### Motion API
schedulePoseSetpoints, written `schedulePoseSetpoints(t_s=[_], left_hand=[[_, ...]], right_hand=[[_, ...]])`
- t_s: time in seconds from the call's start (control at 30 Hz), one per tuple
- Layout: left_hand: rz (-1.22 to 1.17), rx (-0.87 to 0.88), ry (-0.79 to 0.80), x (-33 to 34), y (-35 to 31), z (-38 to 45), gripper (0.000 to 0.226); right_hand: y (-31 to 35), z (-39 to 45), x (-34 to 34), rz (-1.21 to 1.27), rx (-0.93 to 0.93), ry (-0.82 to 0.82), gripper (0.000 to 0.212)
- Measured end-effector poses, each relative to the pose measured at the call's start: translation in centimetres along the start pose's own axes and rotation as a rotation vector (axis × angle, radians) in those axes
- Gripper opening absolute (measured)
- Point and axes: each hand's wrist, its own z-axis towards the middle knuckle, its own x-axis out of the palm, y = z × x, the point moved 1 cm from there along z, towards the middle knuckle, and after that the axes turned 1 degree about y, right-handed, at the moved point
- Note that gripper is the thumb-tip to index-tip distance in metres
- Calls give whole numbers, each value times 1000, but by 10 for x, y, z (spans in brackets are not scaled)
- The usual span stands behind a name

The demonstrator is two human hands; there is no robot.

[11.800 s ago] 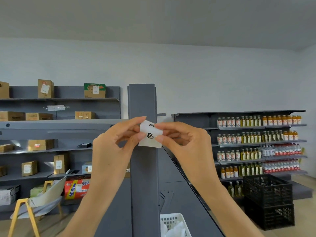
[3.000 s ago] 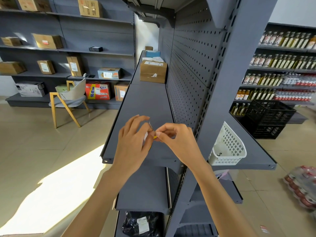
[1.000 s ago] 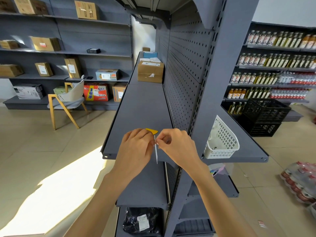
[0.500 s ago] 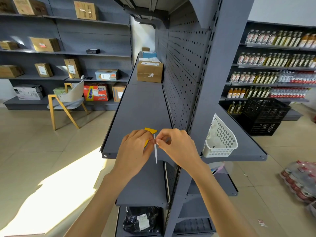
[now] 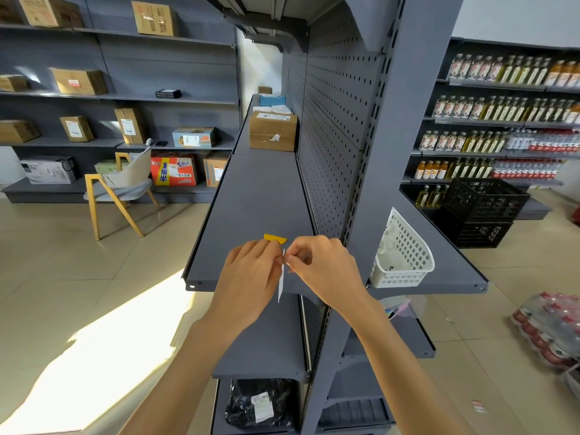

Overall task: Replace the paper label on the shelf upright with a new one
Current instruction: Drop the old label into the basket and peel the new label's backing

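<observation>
Basket (image 5: 405,262) of white plastic sat right of centre on the grey shelf (image 5: 251,199), beside the shelf upright (image 5: 386,152) | label (image 5: 281,277) showed edge-on, print unreadable; yellow piece (image 5: 275,238) half hidden behind my fingers | my left hand (image 5: 251,274) and right hand (image 5: 323,265) met mid-frame, both pinching the label's top.

shelf (image 5: 257,196) – matt grey metal | basket (image 5: 405,262) – white plastic | label (image 5: 281,277) – paper
</observation>
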Motion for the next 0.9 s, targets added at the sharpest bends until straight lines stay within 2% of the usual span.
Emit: schedulePoseSetpoints(t_s=[0.17, 0.3, 0.4, 0.47, 0.63, 0.73, 0.9], left_hand=[[143, 31, -45, -5, -2, 4, 14], [120, -2, -31, -6, 0, 4, 2], [79, -34, -33, -5, 1, 3, 6], [56, -65, -25, -4, 3, 2, 22], [-179, -187, -3, 1, 7, 1, 13], [-336, -274, -7, 1, 8, 1, 19], [-518, -282, -89, -7, 3, 8, 15]], right_hand=[[5, 0, 4, -75, 18, 6, 14], [8, 0, 5, -58, 23, 14, 13], [7, 0, 5, -19, 31, 29, 13], [6, 0, 4, 10, 36, 37, 12], [2, -1, 1, 169, 50, 76, 14], [-3, -3, 0, 212, 47, 69, 17], [-13, -4, -4, 269, 49, 78, 12]])
